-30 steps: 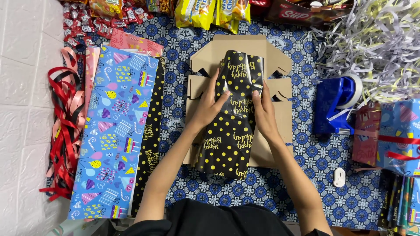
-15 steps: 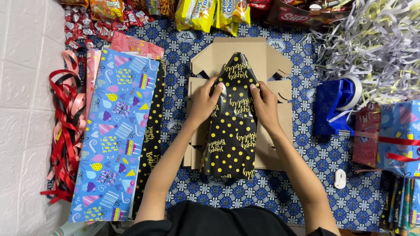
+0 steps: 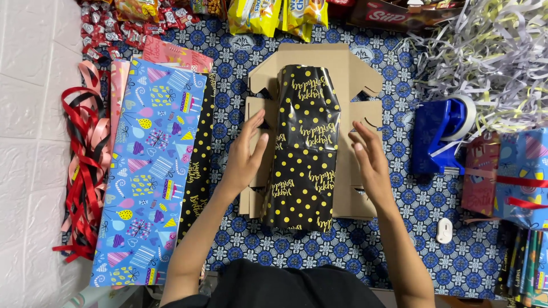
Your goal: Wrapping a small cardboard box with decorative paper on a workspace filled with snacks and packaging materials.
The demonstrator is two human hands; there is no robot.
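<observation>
One long parcel wrapped in black paper with yellow dots (image 3: 305, 151) is seen lying lengthwise on a flattened brown cardboard box (image 3: 348, 68) at the middle of the worktop (image 3: 399, 251). Its sides and top face are covered by the paper; the far end is folded down square, and the near end cannot be judged closely. No ribbon is seen on it, so the wrapping is judged well advanced while any tying remains undone. Whether tape has been applied cannot be told.

Two hands are counted. The left hand (image 3: 246, 149) is held open with fingers spread, resting on the cardboard just beside the parcel's left edge. The right hand (image 3: 368, 155) is likewise open and empty, fingers splayed, just right of the parcel and apart from it.

Left of the cardboard, one black dotted sheet (image 3: 197, 171) is laid touching one large blue sheet printed with party motifs (image 3: 147, 171), with pink paper (image 3: 174, 55) showing at its far edge. Further left, a bundle of red and pink ribbons (image 3: 83, 171) is heaped; its strands cannot be counted. To the right, one blue tape dispenser (image 3: 439, 134) is set, with a pile of shredded paper (image 3: 485, 51) beyond it, one small white object (image 3: 444, 230) near, and wrapped gifts with red ribbon (image 3: 511, 177) at the right edge. Snack packets (image 3: 274, 14) are lined along the far side.
</observation>
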